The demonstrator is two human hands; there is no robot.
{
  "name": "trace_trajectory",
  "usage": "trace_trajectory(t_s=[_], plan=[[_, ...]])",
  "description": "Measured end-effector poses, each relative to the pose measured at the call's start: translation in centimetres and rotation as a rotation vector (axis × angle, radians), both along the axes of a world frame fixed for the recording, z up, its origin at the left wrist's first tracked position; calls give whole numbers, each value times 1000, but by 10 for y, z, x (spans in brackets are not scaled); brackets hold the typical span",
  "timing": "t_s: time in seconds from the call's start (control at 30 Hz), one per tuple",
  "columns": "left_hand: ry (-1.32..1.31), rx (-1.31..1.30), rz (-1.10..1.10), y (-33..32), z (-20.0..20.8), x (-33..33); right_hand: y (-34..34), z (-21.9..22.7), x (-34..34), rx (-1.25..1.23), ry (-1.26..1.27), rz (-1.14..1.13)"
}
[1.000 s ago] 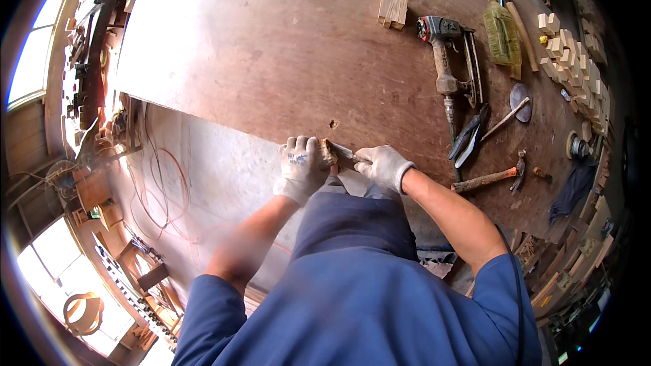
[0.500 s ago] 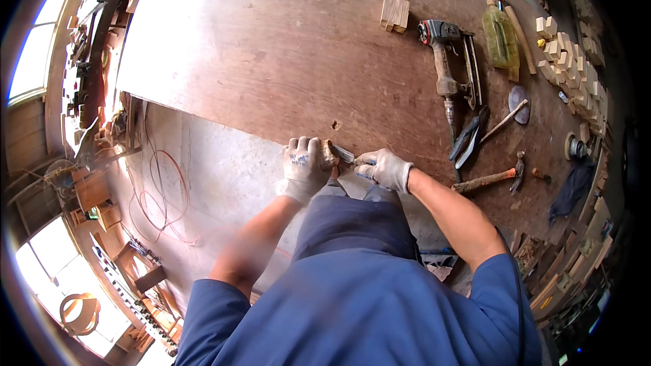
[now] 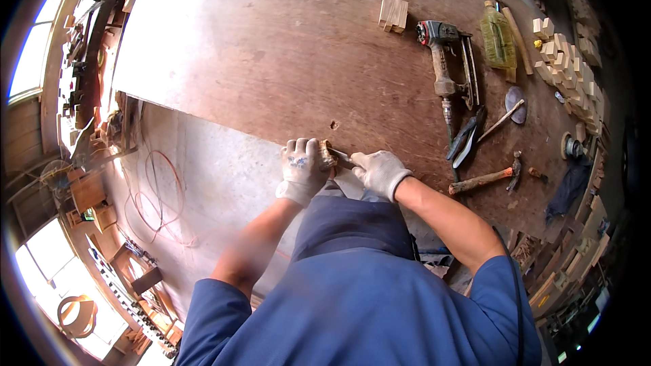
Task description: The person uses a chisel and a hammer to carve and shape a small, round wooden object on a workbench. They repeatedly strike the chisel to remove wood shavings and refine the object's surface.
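So the main thing that's different from half a second back is the right hand (image 3: 382, 172). It's nudged a bit left and turned so its back faces up more, and less of the metal tool (image 3: 343, 158) pokes out past the fingers now. That hand is definitely clamped round the tool, though the glove covers most of the handle, so don't ask me what kind it is.

The left hand (image 3: 302, 171) has barely budged. Its fingers are bent around the left side of a rough tan piece (image 3: 327, 156) and seem to be gripping it, though the underside is hidden. The piece sits between the two hands, right at the near edge of the surface (image 3: 271, 61), in front of the person's lap. The tool's far end points left and looks like it's up against the piece's right side, but I can't swear they're actually touching at this size.

My read: left hand steadies, right hand does the working, and that little shift is a change of angle on the same piece, not a new step.

Everything else hasn't really moved: nail gun (image 3: 442, 61) far right, bottle (image 3: 498, 37) just right of it, hammer (image 3: 488, 179) nearer, all on the surface.
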State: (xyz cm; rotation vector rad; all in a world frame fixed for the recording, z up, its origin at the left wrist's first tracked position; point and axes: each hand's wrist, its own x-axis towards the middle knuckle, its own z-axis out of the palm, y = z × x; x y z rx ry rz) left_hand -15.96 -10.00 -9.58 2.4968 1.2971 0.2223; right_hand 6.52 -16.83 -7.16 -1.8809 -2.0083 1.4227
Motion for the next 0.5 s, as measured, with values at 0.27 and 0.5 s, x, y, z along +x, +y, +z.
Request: trace_trajectory(t_s=[0.27,0.5], plan=[[-79,13,63,-8,-10,-8,10,32,-18,163,-254,238],[-310,-23,156,-13,-9,-21,12,59,-27,203,-245,165]])
